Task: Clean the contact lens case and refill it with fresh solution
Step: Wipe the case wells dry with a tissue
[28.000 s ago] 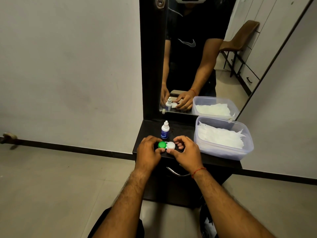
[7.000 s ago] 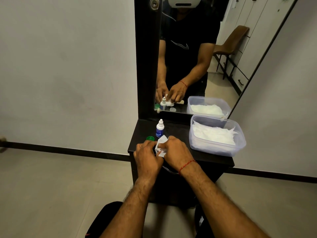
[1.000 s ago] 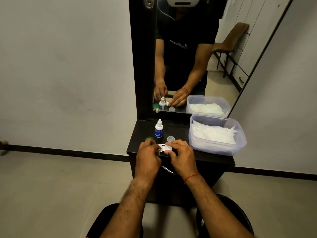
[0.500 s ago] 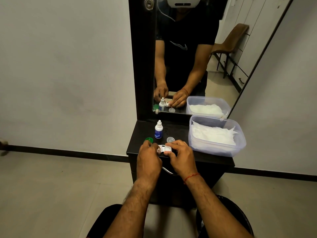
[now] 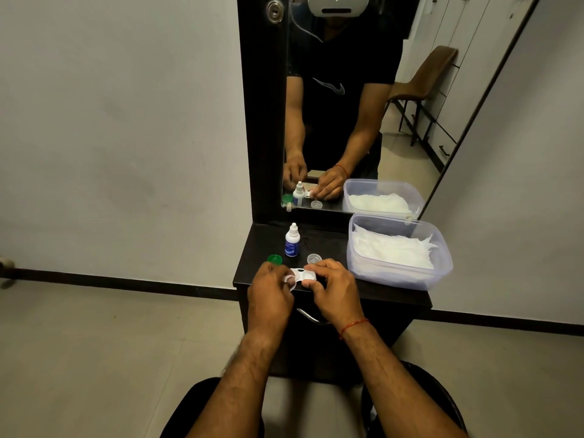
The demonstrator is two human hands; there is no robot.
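**Case held, bottle straight ahead**

We hold the open case (image 5: 301,275) between both hands at the table (image 5: 395,298) front edge, its long axis running left to right. Our left hand (image 5: 270,290) pinches its left end, our right hand (image 5: 335,287) its right. The bottle (image 5: 292,240) stands upright just beyond, slightly nearer the left hand; both caps (image 5: 274,259) lie beside it.

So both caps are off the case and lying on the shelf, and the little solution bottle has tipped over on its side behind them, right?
Not quite. In the head view the solution bottle stands upright. The rest holds: the green cap and clear cap lie on the shelf, off the case.
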